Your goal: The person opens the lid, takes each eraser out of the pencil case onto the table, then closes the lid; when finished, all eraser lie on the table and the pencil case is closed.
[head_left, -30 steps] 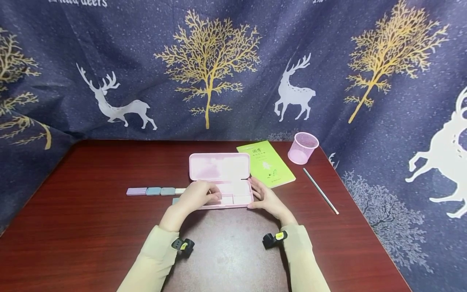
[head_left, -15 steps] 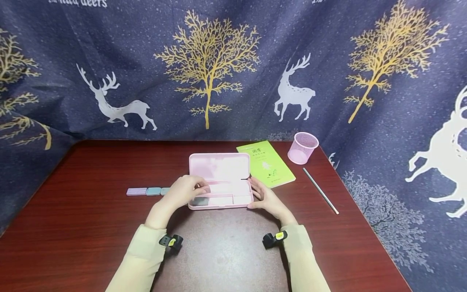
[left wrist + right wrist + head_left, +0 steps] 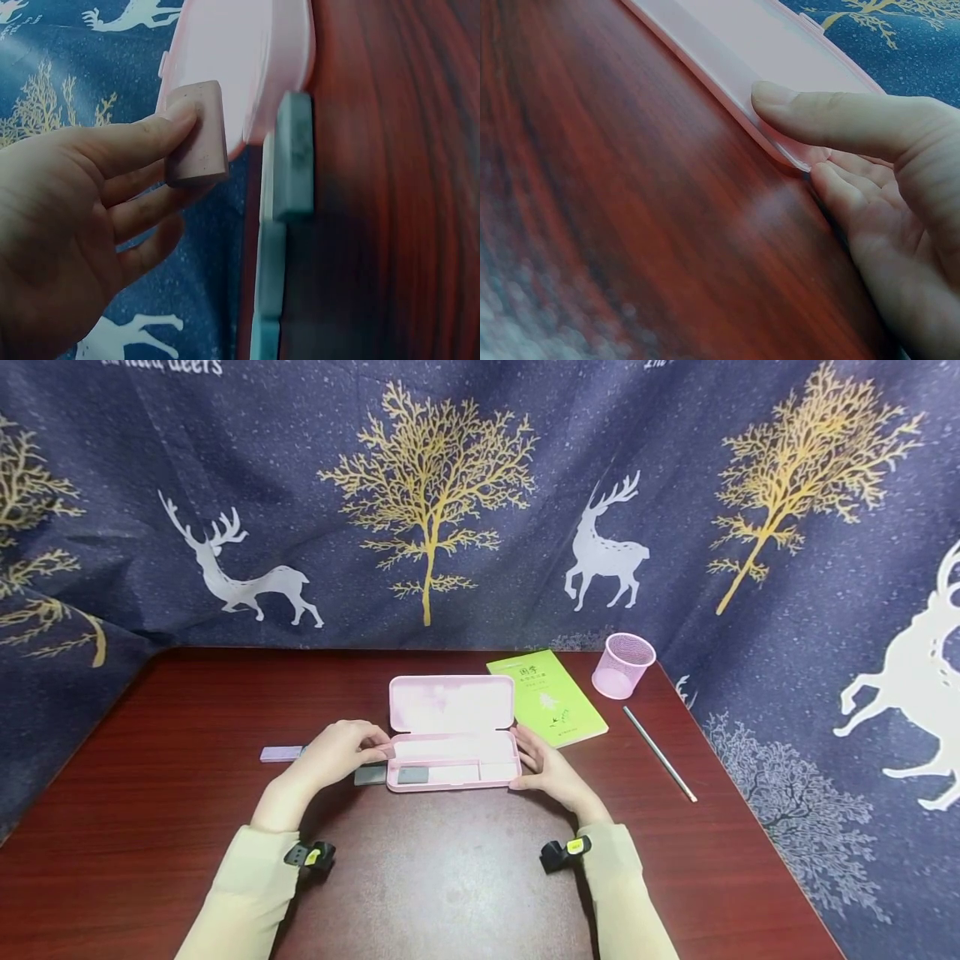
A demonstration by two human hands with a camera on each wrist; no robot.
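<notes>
My left hand (image 3: pixel 330 756) pinches a small dusty-pink eraser (image 3: pixel 201 135) between thumb and fingers, raised at the left end of an open pink pencil case (image 3: pixel 450 786). A grey eraser (image 3: pixel 412 775) lies in the case's front left compartment. Just outside that left end is a dark green-grey eraser (image 3: pixel 295 161), beside a row of pale and teal erasers (image 3: pixel 270 270), which my left hand mostly hides in the head view. My right hand (image 3: pixel 555 772) grips the right end of the case, thumb at the front corner and fingers behind.
At the row's far left lies a lilac eraser (image 3: pixel 281 754). A green book (image 3: pixel 547 697) is behind the case on the right, with a pink mesh pen cup (image 3: pixel 622 667) and a pencil (image 3: pixel 660 753) farther right. A deer-print cloth (image 3: pixel 480 527) hangs behind the table.
My left hand has moved left from over the case to its left end, carrying the pink eraser. The grey eraser inside has come into view. My right hand stays put.
</notes>
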